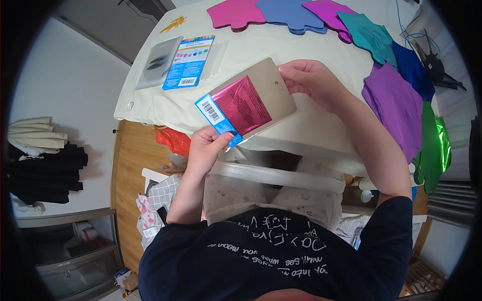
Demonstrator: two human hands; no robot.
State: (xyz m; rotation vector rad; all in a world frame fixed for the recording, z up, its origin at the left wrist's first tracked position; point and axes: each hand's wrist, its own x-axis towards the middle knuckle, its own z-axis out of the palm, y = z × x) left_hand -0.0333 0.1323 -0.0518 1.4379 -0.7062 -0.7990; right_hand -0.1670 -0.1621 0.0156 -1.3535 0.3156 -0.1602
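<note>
Over the near edge of the table, both hands hold a clear plastic packet [278, 106], tilted. Inside it lies a shiny pink foil piece [243, 104] with small dark print, and a blue and white barcode card [217, 119] runs along its left end. My left hand [203, 150] is closed on the lower left corner, thumb on the blue card. My right hand [314, 83] pinches the packet's upper right end near a small hole; the fingertips behind it are hidden.
A blue printed card [188, 62] lies in a stack of clear sleeves [159, 64] on the white table. Gold ties [173, 24] lie beyond. Stacks of coloured foil shapes, such as pink [235, 14], teal [369, 37] and purple [394, 108], line the far and right edges.
</note>
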